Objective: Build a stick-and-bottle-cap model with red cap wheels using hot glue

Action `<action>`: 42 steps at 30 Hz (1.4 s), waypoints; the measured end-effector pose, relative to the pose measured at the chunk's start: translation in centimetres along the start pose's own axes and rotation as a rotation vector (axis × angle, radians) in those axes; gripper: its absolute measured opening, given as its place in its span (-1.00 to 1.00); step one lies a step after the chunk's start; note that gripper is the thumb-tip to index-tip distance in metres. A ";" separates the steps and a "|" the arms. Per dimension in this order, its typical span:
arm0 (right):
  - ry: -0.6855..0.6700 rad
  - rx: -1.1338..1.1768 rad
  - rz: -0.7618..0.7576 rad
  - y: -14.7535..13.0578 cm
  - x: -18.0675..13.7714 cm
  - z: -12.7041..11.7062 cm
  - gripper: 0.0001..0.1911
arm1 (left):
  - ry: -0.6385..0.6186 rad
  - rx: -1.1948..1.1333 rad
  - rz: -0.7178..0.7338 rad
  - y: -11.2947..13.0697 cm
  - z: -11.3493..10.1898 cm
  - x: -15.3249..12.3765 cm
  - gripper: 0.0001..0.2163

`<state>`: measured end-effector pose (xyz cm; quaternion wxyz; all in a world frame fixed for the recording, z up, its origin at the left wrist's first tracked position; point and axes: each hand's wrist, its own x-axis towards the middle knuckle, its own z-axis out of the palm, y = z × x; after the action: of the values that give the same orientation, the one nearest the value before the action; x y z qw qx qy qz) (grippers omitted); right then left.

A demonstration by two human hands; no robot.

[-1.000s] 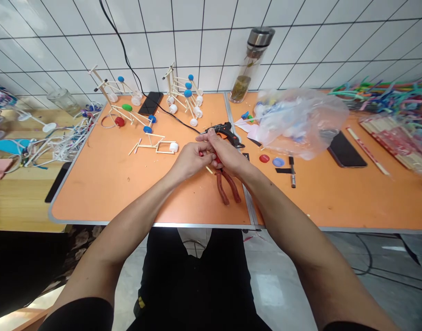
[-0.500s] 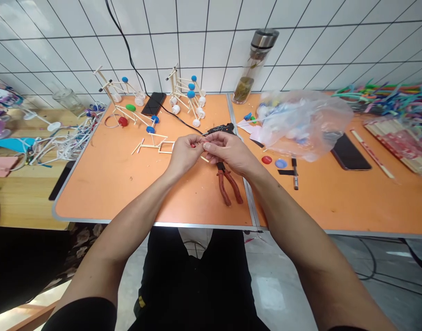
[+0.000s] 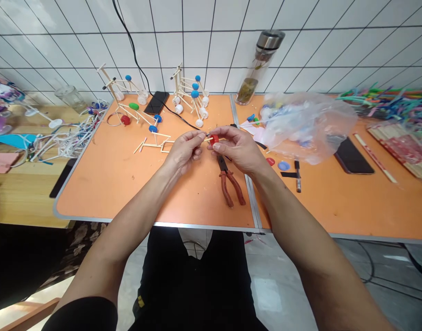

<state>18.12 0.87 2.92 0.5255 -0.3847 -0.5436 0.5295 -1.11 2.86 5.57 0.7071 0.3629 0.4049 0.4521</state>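
My right hand (image 3: 239, 148) pinches a small red plastic cap (image 3: 214, 139) between thumb and fingers. Facing it, my left hand (image 3: 184, 151) has its fingers closed at the end of a thin pale wooden stick (image 3: 208, 139), which reaches to the cap. Whether the stick is fixed in the cap, I cannot tell. Below my right hand lie pliers (image 3: 228, 180) with red-brown handles, their jaws partly hidden. A flat frame of thin sticks (image 3: 156, 145) lies beyond my left hand. Another red cap (image 3: 270, 162) and a blue cap (image 3: 283, 165) rest to the right.
Two stick models, one with a green cap (image 3: 134, 106), the other with white wheels (image 3: 199, 123), stand at the back near a phone (image 3: 156, 103). A glass bottle (image 3: 248, 82) and a plastic bag (image 3: 304, 124) are behind right. White cords (image 3: 66, 138) heap at left.
My hands have drawn slightly apart, so the red cap and the stick between them now show. My right hand has shifted a little, uncovering more of the pliers.
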 end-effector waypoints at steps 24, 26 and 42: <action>0.016 0.020 0.033 -0.3 -0.1 0.4 -0.25 | 0.057 0.303 0.356 -0.6 0.3 -0.4 -0.88; 0.026 -0.042 -0.005 -0.2 0.0 0.5 -0.27 | 0.053 0.301 0.357 -0.7 0.2 -0.3 -0.88; 0.059 -0.322 -0.180 -0.1 -0.1 0.5 -0.42 | -0.047 0.202 0.240 -1.2 -0.6 0.5 -0.80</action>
<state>17.70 0.66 3.02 0.5179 -0.4292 -0.6379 0.3750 -1.10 3.02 4.19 0.6171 0.4885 0.3855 0.4817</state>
